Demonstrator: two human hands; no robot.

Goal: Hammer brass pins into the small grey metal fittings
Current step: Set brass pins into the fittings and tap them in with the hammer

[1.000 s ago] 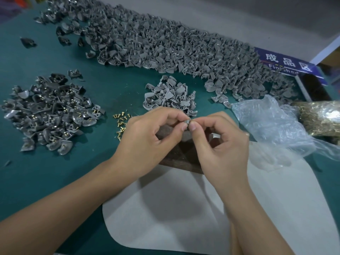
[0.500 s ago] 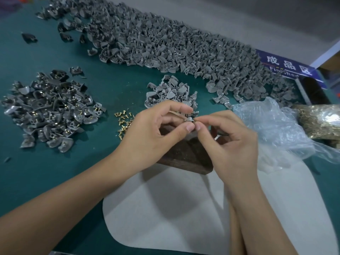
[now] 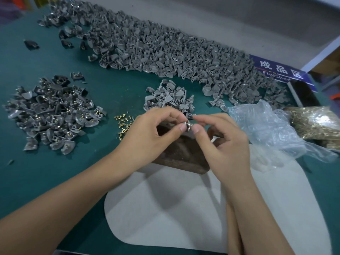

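At nine o'clock lies a heap of fittings with pins (image 3: 53, 113). Loose brass pins (image 3: 122, 124) sit just left of the left hand (image 3: 147, 137). Left hand and right hand (image 3: 224, 142) pinch one small grey fitting (image 3: 188, 124) between thumbs and forefingers, at centre above a dark block (image 3: 182, 153). The fingers mostly hide the fitting; its axis cannot be made out.

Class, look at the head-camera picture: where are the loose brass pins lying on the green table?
The loose brass pins lie left of centre, just beyond the left hand, between the left-hand pile of fittings and the dark block.
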